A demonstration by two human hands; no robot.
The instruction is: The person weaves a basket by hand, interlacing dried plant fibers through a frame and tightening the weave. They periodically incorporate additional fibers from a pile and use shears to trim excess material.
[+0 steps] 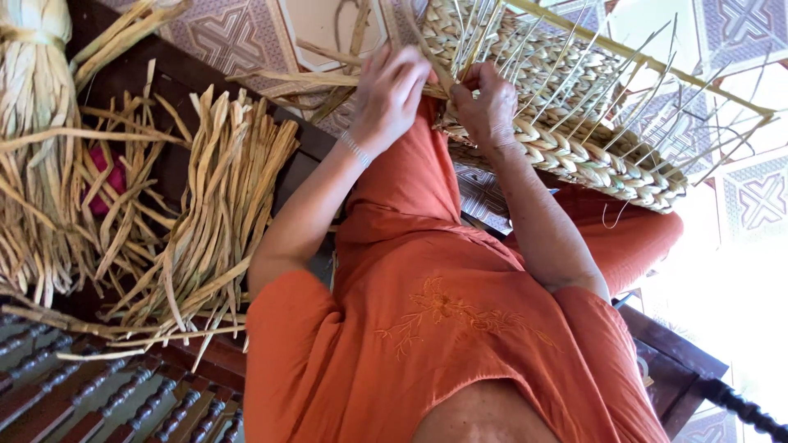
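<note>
Loose pile of dried reeds (222, 197) lies left on the bench, well apart from the work. Left hand (386, 92) is curled tight on a flat strand (328, 78). Right hand (488, 108) pinches the basket (591, 156) weave at the near edge; the basket rests on the lap, to the right. Risks: a dry strand could snap if bent sharply, a slack pinch could loosen the row, and the upright stakes (648, 90) could jab the fingers.

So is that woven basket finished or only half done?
Half done. The basket has plaited rows on its lower wall, but bare stakes stick out unwoven, and both hands grip strands at its edge.
</note>
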